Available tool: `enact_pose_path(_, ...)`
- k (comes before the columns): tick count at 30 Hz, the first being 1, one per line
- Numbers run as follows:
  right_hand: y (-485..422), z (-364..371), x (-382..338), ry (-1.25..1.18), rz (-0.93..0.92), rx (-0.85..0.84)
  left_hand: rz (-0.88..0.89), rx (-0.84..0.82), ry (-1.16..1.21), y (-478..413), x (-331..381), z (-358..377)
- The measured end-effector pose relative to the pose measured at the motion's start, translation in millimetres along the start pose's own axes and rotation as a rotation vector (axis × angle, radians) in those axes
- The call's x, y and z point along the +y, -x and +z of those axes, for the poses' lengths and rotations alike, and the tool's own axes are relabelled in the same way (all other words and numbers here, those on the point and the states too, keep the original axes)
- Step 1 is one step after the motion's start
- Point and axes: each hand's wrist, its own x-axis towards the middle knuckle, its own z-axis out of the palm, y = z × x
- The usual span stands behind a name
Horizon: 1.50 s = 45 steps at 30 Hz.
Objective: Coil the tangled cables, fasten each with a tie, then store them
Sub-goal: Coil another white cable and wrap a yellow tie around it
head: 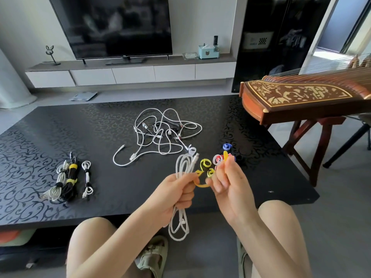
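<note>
Head view, landmark: the tangle of cables (160,133) lies loose in the middle of the black patterned table (60,127); it is mostly white leads with a few dark ones and several plugs showing.
Left hand (176,195): held over the near edge of the table, nearer the person than the tangle, with its fingers curled round the coiled white cable (183,165).
Coiled white cable: long loops stand up above the fist toward the tangle and hang below it past the table edge; a plug end sticks out at the top.
Right hand (228,183): just right of the left hand, also nearer than the tangle; thumb and forefinger pinch the yellow tie (201,185), and the other fingers are loosely bent.
Yellow tie: it bridges the short gap between the two hands, and its other end meets the coil at the left thumb. A yellow strip also rises above the right fingers; I cannot tell whether it is the same tie.
Loose ties (217,159): rolled yellow, white, red and blue ones lie on the table near-right of the tangle, behind the hands.
Tied bundles (66,181): three finished coils lie side by side, well apart from the tangle, to its near-left.
Zither (301,99): on a wooden stand, far right of the tangle.
</note>
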Motion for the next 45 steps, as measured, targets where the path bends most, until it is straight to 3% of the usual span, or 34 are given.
enact_pose_path(3, -3.2, 1.4, 1.3, 0.12, 0.061, 0.159, -0.062, 0.029, -0.157, 3.1, -4.4, 2.8)
enact_pose_path(6, -3.6, -8.3, 5.2, 0.344, 0.19, 0.286, -0.087, 0.239, -0.268, -1.3, -8.8, -4.4)
enact_pose_path(10, 4.8, -19.5, 11.3, 0.394, 0.338, 0.215, -0.169, 0.325, -0.24, -7.6, -8.4, -17.1)
enact_pose_path(14, 13.4, -18.1, 11.7, 0.692, 0.127, -0.009, -0.098, 0.26, -0.36, -10.9, -12.9, -17.1)
enact_pose_path(17, 16.4, -9.6, 14.4, 0.762, -0.025, -0.181, 0.047, 0.287, -0.584, -13.0, -15.8, -15.0)
enact_pose_path(22, 11.1, -1.2, 30.7, 0.846, -0.066, -0.087, 0.283, 0.354, -0.837, -11.7, -20.4, -10.4)
enact_pose_path(29, 9.8, 5.6, 43.4, 0.65, 0.021, 0.116, 0.365, 0.228, -0.596, 1.2, -19.3, -9.2)
enact_pose_path(33, 9.8, 8.1, 48.4, 0.683, 0.013, 0.154, 0.371, 0.273, -0.608, -1.4, -16.7, -6.8)
enact_pose_path(40, 15.8, -1.9, 49.6, 0.748, -0.158, 0.021, 0.332, 0.392, -0.527, -16.7, -12.9, -8.6)
enact_pose_path(45, 19.7, -22.7, 44.1, 0.772, -0.125, -0.009, 0.332, 0.479, -0.577, -25.7, -7.6, -11.7)
